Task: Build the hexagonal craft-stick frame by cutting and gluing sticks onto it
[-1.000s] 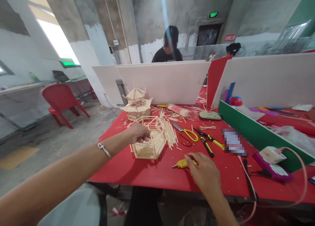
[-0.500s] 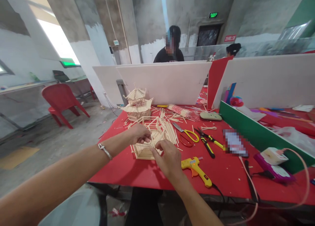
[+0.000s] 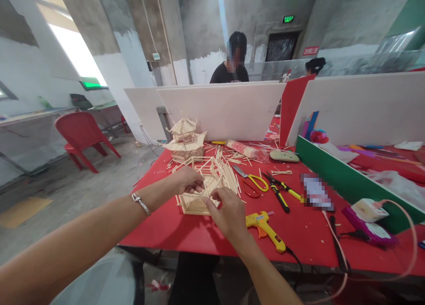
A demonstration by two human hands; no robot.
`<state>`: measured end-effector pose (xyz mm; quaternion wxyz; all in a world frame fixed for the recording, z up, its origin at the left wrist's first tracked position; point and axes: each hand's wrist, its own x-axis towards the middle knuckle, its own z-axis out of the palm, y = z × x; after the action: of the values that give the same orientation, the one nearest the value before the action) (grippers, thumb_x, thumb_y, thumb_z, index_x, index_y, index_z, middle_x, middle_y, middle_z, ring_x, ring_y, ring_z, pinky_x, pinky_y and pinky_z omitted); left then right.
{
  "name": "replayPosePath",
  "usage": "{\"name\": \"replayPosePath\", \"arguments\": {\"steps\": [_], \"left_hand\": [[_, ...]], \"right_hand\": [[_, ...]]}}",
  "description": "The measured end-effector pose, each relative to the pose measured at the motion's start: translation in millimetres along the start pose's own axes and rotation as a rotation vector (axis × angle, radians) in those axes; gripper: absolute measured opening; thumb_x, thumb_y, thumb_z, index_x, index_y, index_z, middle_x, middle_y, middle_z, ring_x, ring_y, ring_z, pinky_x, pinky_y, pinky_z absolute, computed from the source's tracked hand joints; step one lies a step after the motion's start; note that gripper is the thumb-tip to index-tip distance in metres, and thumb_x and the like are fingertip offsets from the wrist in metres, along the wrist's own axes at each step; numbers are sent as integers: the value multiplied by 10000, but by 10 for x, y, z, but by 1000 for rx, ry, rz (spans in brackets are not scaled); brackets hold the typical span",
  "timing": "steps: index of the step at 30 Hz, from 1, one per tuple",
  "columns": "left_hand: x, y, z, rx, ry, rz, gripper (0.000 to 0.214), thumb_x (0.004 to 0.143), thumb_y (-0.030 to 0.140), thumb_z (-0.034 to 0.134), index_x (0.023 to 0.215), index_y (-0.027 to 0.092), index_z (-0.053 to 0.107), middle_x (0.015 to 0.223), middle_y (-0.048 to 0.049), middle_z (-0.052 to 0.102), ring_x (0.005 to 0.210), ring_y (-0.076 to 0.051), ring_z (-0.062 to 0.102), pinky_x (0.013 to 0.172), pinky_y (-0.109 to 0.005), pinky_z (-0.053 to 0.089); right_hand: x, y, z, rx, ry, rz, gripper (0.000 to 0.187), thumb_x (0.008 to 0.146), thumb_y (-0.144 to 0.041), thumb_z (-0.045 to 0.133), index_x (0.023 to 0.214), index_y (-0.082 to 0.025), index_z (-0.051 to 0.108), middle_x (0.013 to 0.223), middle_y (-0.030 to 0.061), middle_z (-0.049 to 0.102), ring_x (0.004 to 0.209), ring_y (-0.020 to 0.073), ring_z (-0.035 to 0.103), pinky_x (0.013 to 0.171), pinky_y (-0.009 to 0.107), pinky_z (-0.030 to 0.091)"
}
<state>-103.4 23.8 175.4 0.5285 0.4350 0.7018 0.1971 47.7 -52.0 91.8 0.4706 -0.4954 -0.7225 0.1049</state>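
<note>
Left hand (image 3: 187, 181): fingers curled down, tips pinched on the top rail of the stick frame (image 3: 195, 204), bracelet (image 3: 141, 203) on the wrist. Right hand (image 3: 229, 214): thumb and forefinger closed on the frame's near rim, other fingers bent. Too small to tell if there's a loose stick between them. The frame is an open six-sided lattice sitting on the red table (image 3: 308, 234) near the front edge, between both hands.

Just right of the right hand is a yellow glue gun (image 3: 265, 229), lying on its side, cord trailing off the front. Behind the frame are loose sticks (image 3: 229, 174) in a fanned pile, then yellow-handled scissors (image 3: 254, 183) and cutters (image 3: 280, 192). Further back stands a finished pagoda model (image 3: 184, 139), apart from the frame. A white partition (image 3: 226, 110) has another person (image 3: 232, 66) behind it.

Risks, judged: thin glued joints, so too hard a pinch or uneven pull from the two hands could snap a rail or rack the lattice. The right wrist is near the glue gun nozzle, so there's a burn or smear if it's hot. An elbow sweep could scatter the sticks.
</note>
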Motion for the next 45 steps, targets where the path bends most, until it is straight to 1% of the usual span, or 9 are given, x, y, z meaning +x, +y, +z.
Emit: {"name": "replayPosePath", "arguments": {"steps": [11,21,30,36,45], "left_hand": [[-20,17,3,7,1,1,172,777,134,582,607,112,589,567,-47,664,406,-69,544,353,-165,317],[-9,6,-1,1,4,6,145,733,136,631,599,113,582,558,-47,661,400,-79,545,341,-168,311],[-10,14,3,-1,-2,8,159,761,120,603,604,101,584,575,-45,658,397,-76,552,330,-169,307],[1,5,0,0,2,8,164,764,127,593,602,98,589,577,-45,658,405,-75,554,337,-171,307],[-14,15,13,5,14,10,155,746,127,592,594,99,593,576,-54,666,408,-81,551,359,-178,317]], "right_hand": [[-15,10,-2,-20,4,-6,167,885,-358,625,815,-208,598,785,3,642,765,155,574,676,262,365],[-39,14,32,-30,25,-56,138,894,-318,610,809,-210,616,769,7,658,755,153,589,687,256,382],[-21,7,16,-3,20,-26,118,882,-333,623,903,-219,646,759,-2,648,731,149,582,667,262,378],[-24,8,11,19,17,-24,99,872,-307,641,910,-216,645,763,-3,646,734,150,575,675,262,371],[-31,34,34,24,37,-33,110,858,-320,662,914,-228,642,757,-6,644,726,159,576,656,271,364]]}}
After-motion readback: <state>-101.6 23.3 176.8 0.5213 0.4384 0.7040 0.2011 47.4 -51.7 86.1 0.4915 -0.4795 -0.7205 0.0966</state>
